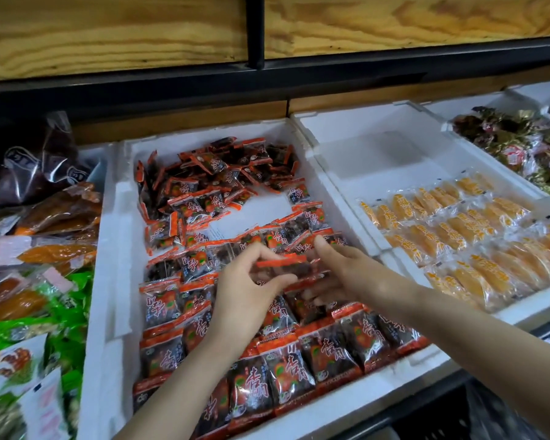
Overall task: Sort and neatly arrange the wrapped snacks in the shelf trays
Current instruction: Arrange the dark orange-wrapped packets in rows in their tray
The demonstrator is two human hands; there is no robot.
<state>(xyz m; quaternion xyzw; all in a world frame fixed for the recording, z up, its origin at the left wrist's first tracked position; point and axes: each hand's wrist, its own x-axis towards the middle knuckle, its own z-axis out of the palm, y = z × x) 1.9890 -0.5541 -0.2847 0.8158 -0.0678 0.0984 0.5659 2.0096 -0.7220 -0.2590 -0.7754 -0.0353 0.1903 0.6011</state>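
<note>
Over one white tray [121,281], left hand [245,296] and right hand [340,274] pinch one packet [286,265].

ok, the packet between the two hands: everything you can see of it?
The held packet is a small flat pouch of clear film, with an orange-red sealed strip along its top and dark contents; blur hides the print. It lies roughly level above the rows in the middle white foam tray. The left hand pinches its left end; the right hand holds its right end.
</note>
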